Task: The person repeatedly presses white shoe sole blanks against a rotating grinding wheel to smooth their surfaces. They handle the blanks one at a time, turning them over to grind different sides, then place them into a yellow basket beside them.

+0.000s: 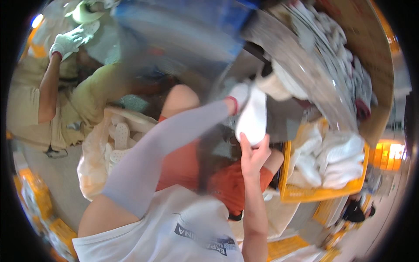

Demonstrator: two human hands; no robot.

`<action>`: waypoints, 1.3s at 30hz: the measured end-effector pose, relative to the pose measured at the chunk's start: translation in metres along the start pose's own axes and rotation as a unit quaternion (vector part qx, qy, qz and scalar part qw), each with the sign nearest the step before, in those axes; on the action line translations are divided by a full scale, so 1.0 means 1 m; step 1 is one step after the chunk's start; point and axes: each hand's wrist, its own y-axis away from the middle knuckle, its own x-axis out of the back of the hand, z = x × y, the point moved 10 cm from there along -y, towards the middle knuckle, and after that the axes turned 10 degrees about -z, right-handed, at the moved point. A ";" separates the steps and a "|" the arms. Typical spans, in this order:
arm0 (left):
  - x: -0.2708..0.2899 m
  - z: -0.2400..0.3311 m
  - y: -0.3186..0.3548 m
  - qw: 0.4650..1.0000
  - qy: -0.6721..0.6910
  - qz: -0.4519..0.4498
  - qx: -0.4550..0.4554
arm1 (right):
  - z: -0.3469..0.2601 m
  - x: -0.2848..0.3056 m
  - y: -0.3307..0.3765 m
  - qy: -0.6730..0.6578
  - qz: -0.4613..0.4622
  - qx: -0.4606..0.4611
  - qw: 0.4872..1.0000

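Note:
A smooth white shoe sole (pixel 253 114) is held up in front of me, over the gap past my knees. My bare right hand (pixel 254 153) pinches its near end, thumb on top and fingers round the edge. My left hand (pixel 239 94), in a whitish work glove with a red cuff and a grey sleeve, closes on the side of its far end; its fingertips are partly hidden and blurred. Just beyond the sole is a cream and white rounded thing (pixel 277 83), too blurred to name.
An orange crate (pixel 324 192) of white soles stands at my right. Behind it a cardboard box (pixel 371 56) holds grey cloth pieces. A plastic bag (pixel 91 163) with white perforated soles lies left. At far left a co-worker's gloved hand (pixel 67 43) holds a white sole.

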 end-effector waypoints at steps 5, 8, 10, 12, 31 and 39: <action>-0.050 -0.011 0.024 0.903 0.407 -0.046 0.130 | -0.003 -0.003 -0.024 0.126 0.020 -0.076 0.989; -0.077 -0.006 0.053 0.834 0.532 -0.092 0.113 | -0.035 -0.002 0.007 0.270 0.029 0.064 0.960; -0.092 -0.011 0.065 0.821 0.534 -0.134 0.152 | -0.043 -0.004 0.020 0.380 0.020 0.090 0.920; -0.103 0.007 0.063 0.764 0.602 -0.209 0.102 | 0.000 0.010 0.021 0.288 -0.024 -0.145 0.946; -0.112 -0.077 -0.059 0.888 0.430 -0.161 -0.024 | 0.061 -0.015 -0.031 -0.100 -0.070 -0.202 0.972; -0.028 -0.014 0.003 0.997 -0.005 0.038 0.071 | 0.004 0.002 -0.032 0.206 -0.053 -0.131 0.968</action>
